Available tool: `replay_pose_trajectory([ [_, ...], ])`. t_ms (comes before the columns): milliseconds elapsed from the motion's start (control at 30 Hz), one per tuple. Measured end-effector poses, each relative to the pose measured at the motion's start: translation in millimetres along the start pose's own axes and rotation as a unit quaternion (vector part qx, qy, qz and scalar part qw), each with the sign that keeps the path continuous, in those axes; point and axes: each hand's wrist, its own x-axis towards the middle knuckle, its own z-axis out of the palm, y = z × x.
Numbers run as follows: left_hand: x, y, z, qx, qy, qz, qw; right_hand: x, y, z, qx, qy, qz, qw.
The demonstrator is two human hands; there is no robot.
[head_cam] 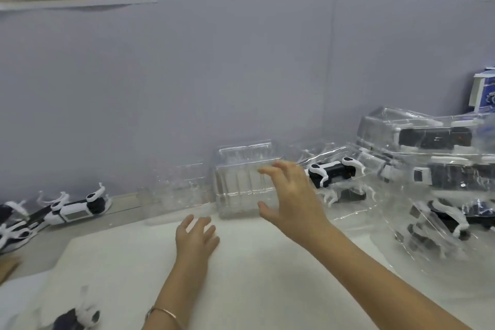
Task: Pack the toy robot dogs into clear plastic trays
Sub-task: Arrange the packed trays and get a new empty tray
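Observation:
A stack of empty clear plastic trays point(241, 182) stands against the back wall, centre. My right hand point(289, 195) is spread open just in front of its right side, fingers near the top edge; contact is unclear. My left hand point(197, 236) lies flat and open on the white table pad, below and left of the stack. Loose black-and-white toy robot dogs point(77, 209) lie at the far left. One more toy dog point(77, 319) sits blurred at the bottom left. Packed trays with dogs point(428, 169) pile up on the right.
More empty clear trays point(176, 190) stand left of the stack. A blue-and-white box point(484, 94) sits at the far right behind the packed pile. The grey wall point(241, 61) closes off the back. A white pad point(254, 276) covers the table in front.

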Motion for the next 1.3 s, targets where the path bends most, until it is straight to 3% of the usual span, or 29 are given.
replay_pose_trajectory([
  [67, 0.2, 0.0, 6.1, -0.106, -0.036, -0.103, 0.988, 31.9, 0.6, 16.8, -0.139, -0.070, -0.044, 0.987],
  [167, 4.4, -2.9, 21.3, -0.228, -0.073, -0.214, 0.947, 64.1, 18.8, 44.1, -0.329, -0.191, -0.083, 0.921],
  [267, 8.8, -5.1, 37.1, -0.268, -0.098, -0.255, 0.924, 73.4, 32.4, 64.0, -0.398, -0.241, -0.088, 0.881],
  [333, 10.3, -4.8, 45.8, -0.250, -0.096, -0.250, 0.931, 72.8, 36.8, 71.6, -0.394, -0.239, -0.090, 0.883],
  [467, 6.8, -0.1, 58.9, -0.236, -0.060, -0.222, 0.944, 77.1, 39.8, 64.3, -0.338, -0.220, -0.078, 0.912],
  [600, 0.8, 4.0, 56.6, -0.242, -0.104, -0.168, 0.950, 66.0, 28.8, 48.1, -0.272, -0.192, -0.047, 0.942],
  [700, -4.8, -0.8, 47.4, -0.183, -0.055, -0.037, 0.981, 49.1, 14.7, 36.7, -0.199, -0.155, 0.018, 0.967],
  [833, -19.3, 6.7, 32.5, -0.143, -0.021, 0.129, 0.981, 22.8, -7.1, 22.6, -0.045, -0.068, 0.105, 0.991],
  [933, -34.0, 21.0, 16.8, -0.130, -0.049, 0.146, 0.979, 1.2, -25.4, 14.3, 0.062, 0.003, 0.150, 0.987],
  [1067, -60.9, 35.6, 1.1, 0.122, -0.125, 0.214, 0.961, -24.3, -45.5, 7.8, 0.158, 0.037, 0.183, 0.970],
  [1167, -82.1, 36.9, -6.0, 0.096, -0.106, 0.260, 0.955, -35.0, -58.9, 1.4, 0.224, 0.040, 0.203, 0.953],
  [1300, -101.9, 58.4, -17.2, 0.080, -0.148, 0.204, 0.965, -40.0, -75.8, -16.6, 0.237, -0.007, 0.194, 0.952],
])
